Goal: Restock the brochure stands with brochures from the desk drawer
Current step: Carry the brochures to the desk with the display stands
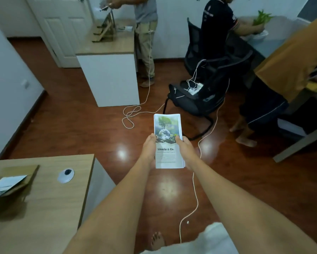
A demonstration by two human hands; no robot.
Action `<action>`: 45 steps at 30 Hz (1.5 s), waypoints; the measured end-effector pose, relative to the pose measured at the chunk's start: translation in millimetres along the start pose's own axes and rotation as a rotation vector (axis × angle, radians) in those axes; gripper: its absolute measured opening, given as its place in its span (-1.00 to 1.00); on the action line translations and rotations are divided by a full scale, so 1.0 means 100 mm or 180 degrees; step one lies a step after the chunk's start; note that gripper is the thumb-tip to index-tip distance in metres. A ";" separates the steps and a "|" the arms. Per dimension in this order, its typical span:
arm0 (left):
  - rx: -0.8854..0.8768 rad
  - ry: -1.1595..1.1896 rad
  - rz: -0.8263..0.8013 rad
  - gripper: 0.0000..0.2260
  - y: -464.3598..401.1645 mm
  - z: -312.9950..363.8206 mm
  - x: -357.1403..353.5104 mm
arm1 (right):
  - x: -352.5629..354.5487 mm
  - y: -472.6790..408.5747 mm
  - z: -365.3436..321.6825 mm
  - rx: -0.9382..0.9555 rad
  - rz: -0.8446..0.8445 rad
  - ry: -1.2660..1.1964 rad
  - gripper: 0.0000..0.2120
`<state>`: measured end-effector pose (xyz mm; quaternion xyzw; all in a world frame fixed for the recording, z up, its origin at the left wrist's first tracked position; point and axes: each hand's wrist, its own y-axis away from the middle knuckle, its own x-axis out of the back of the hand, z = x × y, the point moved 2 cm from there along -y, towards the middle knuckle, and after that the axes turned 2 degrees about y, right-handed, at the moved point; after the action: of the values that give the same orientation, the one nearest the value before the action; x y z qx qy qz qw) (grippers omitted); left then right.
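Note:
A stack of brochures (167, 125), with a tree and globe picture and the words "Liceria & Co.", is held out over the floor in front of me. My left hand (149, 150) grips its left edge and my right hand (184, 153) grips its right edge. On the wooden desk (49, 202) at lower left stands a cardboard brochure stand (28, 174) with a brochure (4, 186) in it. A wooden stand (105, 29) sits on the far desk (108, 46).
White cables (132, 114) trail across the shiny red-brown floor. A black office chair (196, 99) holding a power strip stands ahead. Three people are in the room: one at the far desk, one by a plant (262, 18), one at right by a table (300, 142).

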<state>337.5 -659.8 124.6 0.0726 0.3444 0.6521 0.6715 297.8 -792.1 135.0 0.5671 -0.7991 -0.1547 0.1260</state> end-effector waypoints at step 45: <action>-0.0717 0.1147 0.1344 -0.69 -3.80 2.86 0.63 | -2.82 -4.55 -1.93 0.0010 -0.1933 0.0917 -0.55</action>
<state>805.3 -553.9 108.4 -0.0492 0.3608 0.8138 0.4529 857.1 -686.6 127.4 0.7955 -0.5679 -0.1023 0.1849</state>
